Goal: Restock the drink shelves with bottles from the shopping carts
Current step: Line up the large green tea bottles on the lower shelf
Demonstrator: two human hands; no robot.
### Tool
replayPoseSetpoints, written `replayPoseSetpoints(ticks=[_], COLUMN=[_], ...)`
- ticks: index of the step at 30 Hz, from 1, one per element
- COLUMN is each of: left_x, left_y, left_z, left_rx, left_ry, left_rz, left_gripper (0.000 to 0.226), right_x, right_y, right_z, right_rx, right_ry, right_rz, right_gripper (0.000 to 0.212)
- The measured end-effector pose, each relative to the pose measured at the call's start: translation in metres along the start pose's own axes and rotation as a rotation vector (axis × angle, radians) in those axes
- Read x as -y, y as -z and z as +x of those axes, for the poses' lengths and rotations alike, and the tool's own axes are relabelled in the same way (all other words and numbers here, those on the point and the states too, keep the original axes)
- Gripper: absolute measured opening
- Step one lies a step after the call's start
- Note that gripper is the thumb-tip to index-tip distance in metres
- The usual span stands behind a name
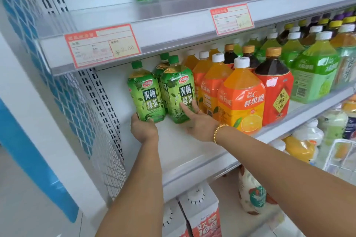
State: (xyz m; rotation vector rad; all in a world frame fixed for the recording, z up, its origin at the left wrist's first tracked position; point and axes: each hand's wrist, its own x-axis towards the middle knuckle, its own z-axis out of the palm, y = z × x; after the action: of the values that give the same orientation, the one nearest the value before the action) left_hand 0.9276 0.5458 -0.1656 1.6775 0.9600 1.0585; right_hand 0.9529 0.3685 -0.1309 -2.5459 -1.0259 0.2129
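Green tea bottle (146, 94) was placed at the left end of the shelf (192, 152)
The left hand (143, 128) clasped the bottle's base, holding it slightly tilted near the back wall. The right hand (200, 123), fingers straight, touched the neighbouring green bottle (178, 92), apparently to steady it and keep the row tight.

Green tea bottles (148, 98): glossy plastic, shiny film labels. Shelf (183, 150): smooth white metal. Price tags (102, 46): matt paper.

A red-bordered price tag (102, 45) sits left, a second price tag (232, 19) farther right, with a wire mesh panel (90, 121) and slotted upright (103, 98) at far left.
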Motion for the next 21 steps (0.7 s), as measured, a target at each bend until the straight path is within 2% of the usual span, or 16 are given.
replayPoseSetpoints(ticks=[7,10,12,14,15,17,19,21], left_x=[-0.004,-0.014,-0.021,-0.034,-0.042,-0.062,-0.085,-0.11], left_y=[-0.005,0.004,0.012,0.022,0.03,0.048,0.065,0.074], left_z=[0.002,-0.006,-0.011,-0.023,-0.034,-0.065,-0.108,-0.152], left_rx=[-0.008,0.046,0.113,0.186,0.209,0.261,0.424,0.735], left_ry=[0.012,0.012,0.037,0.039,-0.017,-0.263,-0.445,-0.46], left_rz=[0.068,0.136,0.175,0.241,0.279,0.268,0.098,-0.116], left_gripper=[0.035,0.03,0.028,0.027,0.026,0.021,0.024,0.025], right_x=[0.005,0.019,0.025,0.023,0.021,0.011,-0.001,-0.018], right_y=[0.003,0.026,0.041,0.059,0.067,0.084,0.097,0.104], right_z=[0.003,-0.031,-0.063,-0.098,-0.117,-0.159,-0.201,-0.242], right_rx=[0.061,0.084,0.01,-0.097,-0.128,-0.172,-0.178,-0.144], right_ry=[-0.053,0.051,0.117,0.153,0.165,0.165,0.108,0.007], right_rz=[-0.129,-0.16,-0.188,-0.235,-0.273,-0.328,-0.36,-0.345], right_gripper=[0.08,0.066,0.057,0.04,0.03,0.023,0.024,0.024])
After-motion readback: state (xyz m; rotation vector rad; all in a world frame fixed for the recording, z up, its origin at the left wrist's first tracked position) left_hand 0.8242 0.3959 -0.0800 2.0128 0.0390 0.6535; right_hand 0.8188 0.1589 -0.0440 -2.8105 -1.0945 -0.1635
